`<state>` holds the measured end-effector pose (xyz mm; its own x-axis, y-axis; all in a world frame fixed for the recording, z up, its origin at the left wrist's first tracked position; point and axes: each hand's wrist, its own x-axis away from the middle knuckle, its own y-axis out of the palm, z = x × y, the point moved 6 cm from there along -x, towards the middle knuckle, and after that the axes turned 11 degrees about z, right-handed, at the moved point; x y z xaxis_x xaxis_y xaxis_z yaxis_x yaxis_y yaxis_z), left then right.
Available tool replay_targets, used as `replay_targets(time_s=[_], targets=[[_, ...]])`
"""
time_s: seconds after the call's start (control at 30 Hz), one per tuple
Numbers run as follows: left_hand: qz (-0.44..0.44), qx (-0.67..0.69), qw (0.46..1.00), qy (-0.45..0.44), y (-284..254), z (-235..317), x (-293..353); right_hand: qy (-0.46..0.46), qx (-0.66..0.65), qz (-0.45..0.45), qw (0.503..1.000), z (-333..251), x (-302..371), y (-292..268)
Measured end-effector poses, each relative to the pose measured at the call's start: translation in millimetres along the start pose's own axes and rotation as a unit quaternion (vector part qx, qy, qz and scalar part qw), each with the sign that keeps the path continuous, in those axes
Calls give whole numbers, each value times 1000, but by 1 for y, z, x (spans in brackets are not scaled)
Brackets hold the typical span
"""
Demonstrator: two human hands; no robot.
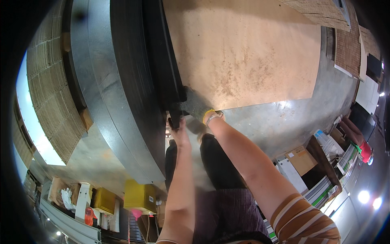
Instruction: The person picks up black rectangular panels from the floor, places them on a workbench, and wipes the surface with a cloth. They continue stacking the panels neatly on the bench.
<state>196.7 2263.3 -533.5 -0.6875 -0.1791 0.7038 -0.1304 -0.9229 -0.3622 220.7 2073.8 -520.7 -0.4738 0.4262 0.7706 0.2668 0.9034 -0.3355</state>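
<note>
Long black strips [162,53] lie lengthwise beside a grey, dark-edged stack of panels, along the left edge of a tan board [248,53]. My bare left hand [179,129] is closed round a short dark end piece at the near end of the strips. Close by on its right, my right hand [196,103] appears to wear a dark grey glove with a yellow cuff [208,114]. It reaches to the strips' near end and is smeared by motion, so its fingers do not show. A bracelet circles the right wrist.
The tall grey stack [97,81] stands close on my left, with corrugated cardboard sheets [50,93] beyond it. Yellow boxes [138,196] sit behind it at lower left. A cardboard box [301,159] and long profiles lie at right, where another person [363,151] is visible.
</note>
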Motion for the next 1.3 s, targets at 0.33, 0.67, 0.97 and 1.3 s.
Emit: replay_targets(time_s=[0.33,0.67,0.97,1.3], targets=[[-258,115,959,-32,17,32,-9,-4,-2,30,1000,17,-1,9],[-228,30,965,-129,29,43,36,-102,65,-91,988,7,16,-40],[-325,-6,935,-146,15,146,155,139,-314,-16,939,-34,204,-125],[-247,143,852,-440,-31,212,298,374,-369,-67,848,-114,381,-166]])
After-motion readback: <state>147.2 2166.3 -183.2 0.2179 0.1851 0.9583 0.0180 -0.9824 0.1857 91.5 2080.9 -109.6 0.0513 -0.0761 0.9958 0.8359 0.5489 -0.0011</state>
